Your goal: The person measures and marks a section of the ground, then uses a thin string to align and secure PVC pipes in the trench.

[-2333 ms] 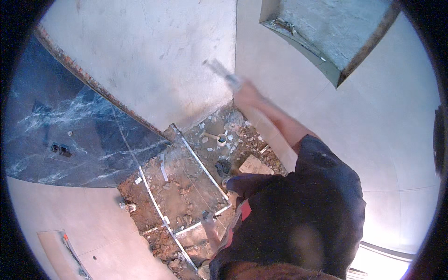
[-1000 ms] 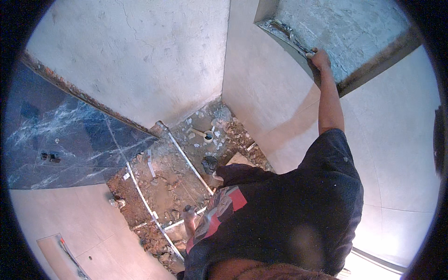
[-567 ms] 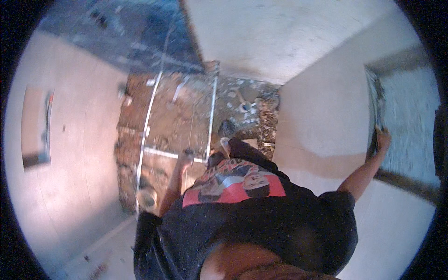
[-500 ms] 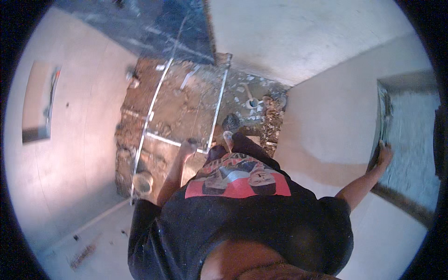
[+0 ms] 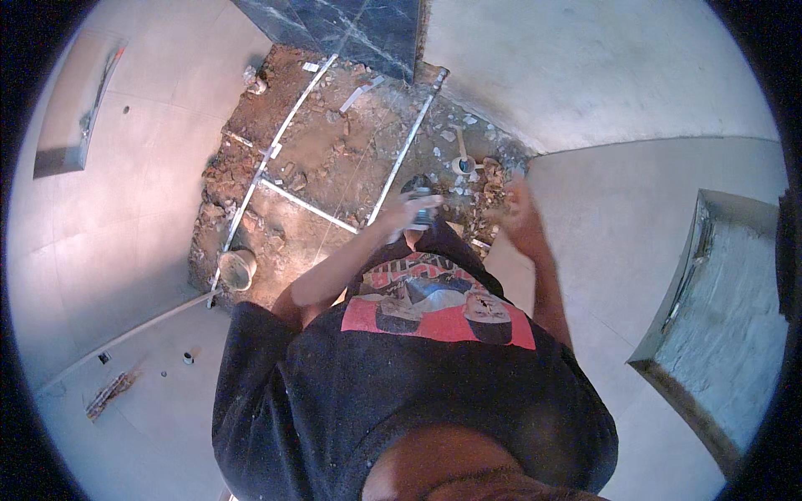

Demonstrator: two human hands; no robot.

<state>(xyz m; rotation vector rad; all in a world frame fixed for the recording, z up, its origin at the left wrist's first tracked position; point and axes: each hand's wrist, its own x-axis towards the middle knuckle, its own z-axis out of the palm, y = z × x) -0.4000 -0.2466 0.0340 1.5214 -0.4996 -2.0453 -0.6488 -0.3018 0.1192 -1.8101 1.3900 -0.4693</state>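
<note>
In front of my shirt, my left hand (image 5: 401, 217) is closed round a small blue-grey object (image 5: 423, 217) whose kind I cannot make out. My right hand (image 5: 520, 219) is raised to the right of it, over the rubble, apart from the left. Motion smears its fingers, so I cannot tell whether anything is in them. Beneath the left hand, a white cross pipe (image 5: 309, 204) lies on the dirt floor. It runs between a long white pipe (image 5: 288, 125) and a second lengthwise pipe (image 5: 405, 144).
A cream bucket (image 5: 238, 270) stands at the left. A white dipper (image 5: 464, 164) lies among rubble (image 5: 493, 177) at the right. Pale walls flank the floor, with a recessed opening (image 5: 727, 292) on the right and another (image 5: 79, 104) on the left. Dark marbled panels (image 5: 380, 33) are ahead.
My right hand has left the edge of the right wall opening and swung inward. My left hand has risen from near the cross pipe to my body's front. The view has shifted.
</note>
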